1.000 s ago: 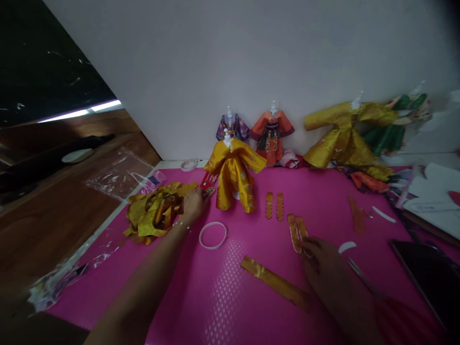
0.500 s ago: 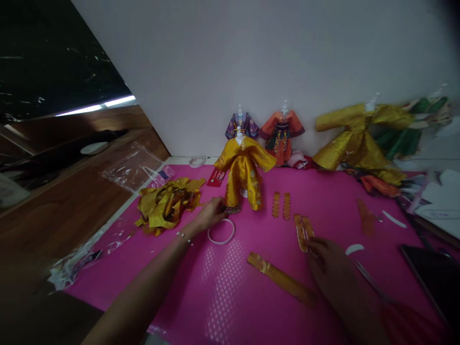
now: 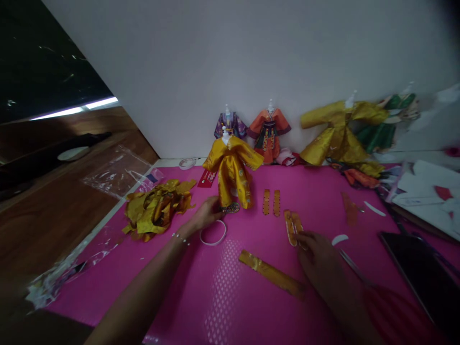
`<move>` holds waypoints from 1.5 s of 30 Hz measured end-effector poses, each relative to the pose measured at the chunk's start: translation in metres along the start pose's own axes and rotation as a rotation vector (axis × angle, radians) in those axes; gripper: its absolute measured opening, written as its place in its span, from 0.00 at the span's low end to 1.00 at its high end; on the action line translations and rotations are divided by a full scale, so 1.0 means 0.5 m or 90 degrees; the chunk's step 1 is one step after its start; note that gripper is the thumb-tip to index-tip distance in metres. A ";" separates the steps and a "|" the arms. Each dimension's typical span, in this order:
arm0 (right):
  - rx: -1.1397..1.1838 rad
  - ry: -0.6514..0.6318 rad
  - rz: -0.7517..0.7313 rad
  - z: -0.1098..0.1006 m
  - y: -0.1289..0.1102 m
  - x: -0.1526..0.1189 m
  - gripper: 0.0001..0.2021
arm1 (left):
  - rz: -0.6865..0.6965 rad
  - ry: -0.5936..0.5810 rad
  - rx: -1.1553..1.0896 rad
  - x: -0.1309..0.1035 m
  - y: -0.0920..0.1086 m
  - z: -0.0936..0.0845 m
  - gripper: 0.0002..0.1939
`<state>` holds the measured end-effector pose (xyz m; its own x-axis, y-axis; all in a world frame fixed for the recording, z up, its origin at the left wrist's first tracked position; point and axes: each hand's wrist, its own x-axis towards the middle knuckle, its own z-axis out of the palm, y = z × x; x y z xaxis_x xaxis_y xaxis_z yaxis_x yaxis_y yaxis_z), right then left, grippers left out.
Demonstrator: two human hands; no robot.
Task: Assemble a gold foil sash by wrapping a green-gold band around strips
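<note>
Right hand: the right hand (image 3: 318, 261) lay low on the pink mat (image 3: 230, 297), fingers curled loosely, fingertips pressing the near end of a pair of small orange strips (image 3: 293, 226); a pinch or just a press, I could not tell.
Beside the right hand: a long gold band (image 3: 271, 274) lay flat just to its left, and a white curved sliver (image 3: 339, 238) just to its right.
Left hand: the left hand (image 3: 205, 216) reached farther out, fingers closed on a small dark patterned piece (image 3: 230, 208), with a white ring (image 3: 213, 233) just under the wrist side.
Beyond the left hand: the yellow robe on its stand (image 3: 233, 170) stood right behind the pinched piece, nearly touching it; a heap of gold fabric scraps (image 3: 155, 212) sat off to the left.
Farther still: two more orange strips (image 3: 270, 201), then a purple robe (image 3: 230, 125) and an orange robe (image 3: 269, 130) against the wall.
Risk: the knuckles sat close to the yellow robe's hem, so a careless lift could have tipped the stand.
Risk two: the strips looked light enough that a dragging fingertip might have slid them apart.
</note>
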<state>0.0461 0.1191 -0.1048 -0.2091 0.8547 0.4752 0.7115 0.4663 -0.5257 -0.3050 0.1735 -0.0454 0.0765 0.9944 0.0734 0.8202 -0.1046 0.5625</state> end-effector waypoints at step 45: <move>0.090 0.011 0.036 -0.026 -0.049 0.006 0.08 | 0.224 0.011 0.374 -0.341 0.280 0.223 0.27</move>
<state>0.0369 0.1072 -0.0811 -0.1588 0.8771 0.4534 0.6203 0.4459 -0.6453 -0.1401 -0.0085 -0.0713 0.3893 0.9023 0.1853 0.9203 -0.3896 -0.0362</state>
